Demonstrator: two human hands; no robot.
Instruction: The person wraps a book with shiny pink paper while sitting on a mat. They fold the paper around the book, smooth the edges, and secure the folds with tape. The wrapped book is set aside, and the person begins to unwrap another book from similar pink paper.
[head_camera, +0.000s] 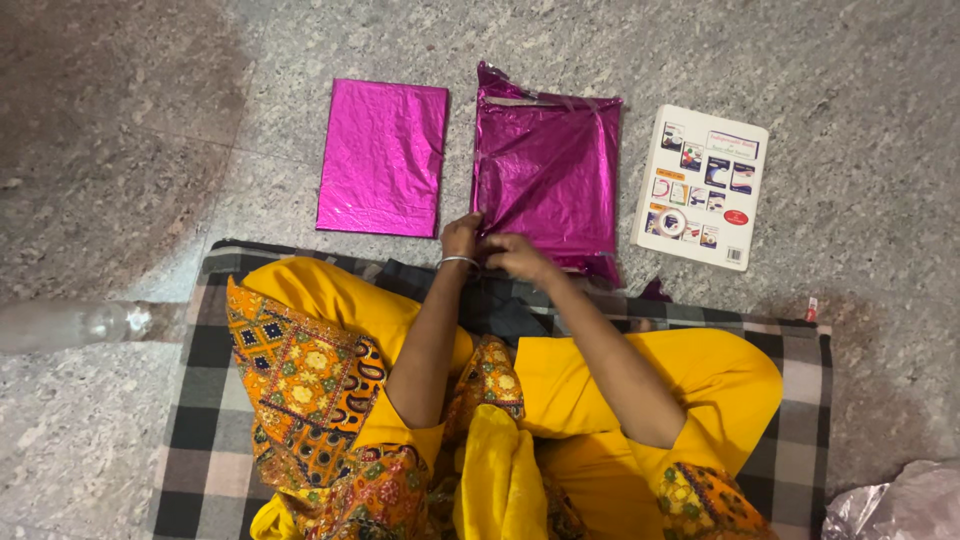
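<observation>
Half-wrapped parcel (548, 180) in shiny magenta foil, lying flat on the grey stone floor (140, 120) directly beyond both hands; its top flap is loose and crumpled, and a strip of clear tape crosses the upper edge. Left hand (461, 238), with a metal bangle (458, 262) at the wrist, pinches the foil at the parcel's near left corner, fingers closed on the sheet. Right hand (517, 256), touching the left, presses and grips the same near edge with curled fingers. Finished magenta-wrapped flat package (383, 158), just beyond and to the left of the left hand, apart from the parcel. White-covered book (703, 187), back cover up, lies beyond and to the right of the right hand, near the parcel. Checked blanket (205, 400) under the seated person, on the near side of both hands.
</observation>
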